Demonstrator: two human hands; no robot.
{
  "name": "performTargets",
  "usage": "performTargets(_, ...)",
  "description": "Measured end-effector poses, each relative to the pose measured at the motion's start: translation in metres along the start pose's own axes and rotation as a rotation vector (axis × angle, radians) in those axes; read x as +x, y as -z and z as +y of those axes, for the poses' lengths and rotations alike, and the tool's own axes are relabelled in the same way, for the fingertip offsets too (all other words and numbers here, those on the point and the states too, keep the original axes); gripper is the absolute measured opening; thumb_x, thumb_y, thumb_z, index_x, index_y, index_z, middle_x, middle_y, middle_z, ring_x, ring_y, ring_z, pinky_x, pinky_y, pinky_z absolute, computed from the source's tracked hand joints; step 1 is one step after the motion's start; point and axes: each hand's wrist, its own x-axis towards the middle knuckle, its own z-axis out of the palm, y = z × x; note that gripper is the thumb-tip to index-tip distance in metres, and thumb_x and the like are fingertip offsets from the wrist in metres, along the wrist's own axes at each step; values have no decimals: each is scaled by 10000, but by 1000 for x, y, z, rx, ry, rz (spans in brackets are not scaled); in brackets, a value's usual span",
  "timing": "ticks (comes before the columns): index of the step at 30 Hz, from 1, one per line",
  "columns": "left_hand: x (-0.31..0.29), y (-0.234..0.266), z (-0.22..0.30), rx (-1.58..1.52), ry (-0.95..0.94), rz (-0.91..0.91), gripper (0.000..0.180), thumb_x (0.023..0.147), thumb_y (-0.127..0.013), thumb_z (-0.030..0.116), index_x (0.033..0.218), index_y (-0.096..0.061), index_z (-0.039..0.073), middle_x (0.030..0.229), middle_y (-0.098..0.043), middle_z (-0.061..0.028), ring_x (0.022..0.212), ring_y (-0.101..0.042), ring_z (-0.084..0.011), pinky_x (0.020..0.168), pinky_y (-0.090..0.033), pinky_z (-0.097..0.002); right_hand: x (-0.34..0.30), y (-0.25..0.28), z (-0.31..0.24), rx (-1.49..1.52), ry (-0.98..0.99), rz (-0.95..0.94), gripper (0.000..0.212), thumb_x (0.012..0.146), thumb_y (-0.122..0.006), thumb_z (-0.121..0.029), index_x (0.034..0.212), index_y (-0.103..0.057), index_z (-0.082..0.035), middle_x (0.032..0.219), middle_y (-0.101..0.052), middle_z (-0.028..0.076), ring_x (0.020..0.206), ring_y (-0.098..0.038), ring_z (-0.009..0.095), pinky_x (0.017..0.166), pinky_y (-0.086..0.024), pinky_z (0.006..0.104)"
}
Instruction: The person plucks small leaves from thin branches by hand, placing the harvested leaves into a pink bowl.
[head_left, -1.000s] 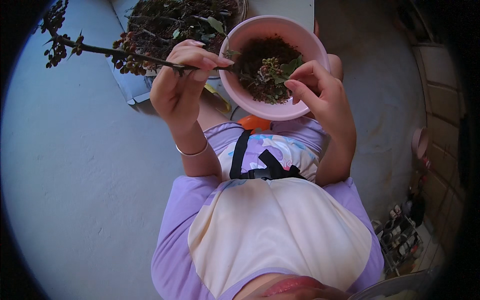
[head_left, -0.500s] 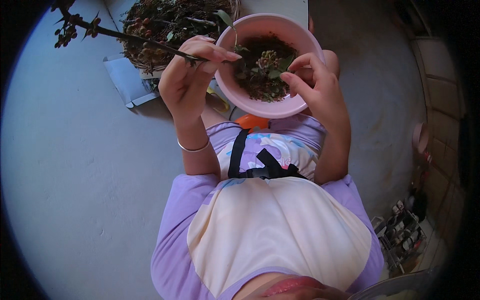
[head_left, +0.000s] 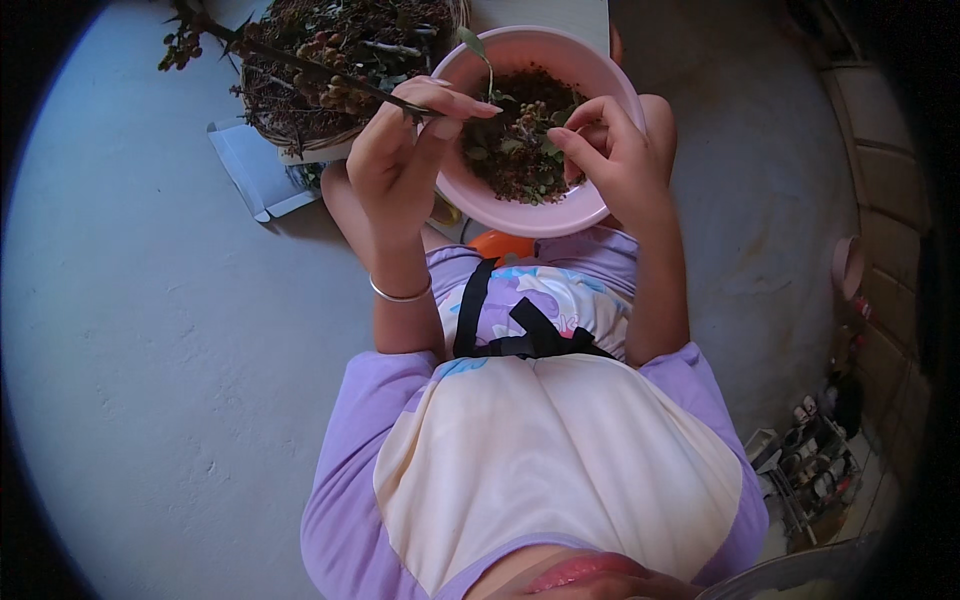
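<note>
My left hand (head_left: 400, 165) pinches a dark thorny branch (head_left: 290, 65), which slants up to the far left with clusters of reddish-green berries on it. A thin stalk with a green leaf (head_left: 472, 42) rises by its fingertips. Over the right side of a pink plastic basin (head_left: 500, 214), my right hand (head_left: 622, 165) has thumb and fingers drawn together; whatever is between them is hidden. In the basin lie small berries and green leaves (head_left: 525, 182). The basin sits at my knees.
A round wicker basket (head_left: 300, 147) heaped with twigs and berry clusters stands at the far left, above a white open box (head_left: 240, 165). An orange object (head_left: 500, 243) shows between my legs. A shoe rack (head_left: 810, 465) stands by the right wall, with a pink container (head_left: 848, 265) farther up.
My left hand and the branch have shifted right and slightly down. My right hand has moved a little left, its fingers drawing closer together over the basin.
</note>
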Motion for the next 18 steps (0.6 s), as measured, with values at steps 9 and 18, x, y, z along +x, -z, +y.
performTargets(9, -1, 1, -9, 24, -12, -2, 54, 827, -481, -108, 842, -526, -83, 896, -605, -139, 842, -603, -211, 770, -450, -296, 4, 3, 12, 35, 35, -15, 200, 843, -628, -165, 915, -504, -25, 671, -614, 75, 583, -597, 118, 512, -448, 232)
performTargets(18, -3, 4, -14, -124, 111, 62, 70, 845, -448, -116, 892, -498, -107, 943, -580, -176, 877, -596, -257, 823, -483, -355, 9, 5, 24, 172, -25, -8, 203, 852, -619, -162, 942, -497, -28, 645, -578, 39, 557, -548, 87, 511, -432, 217)
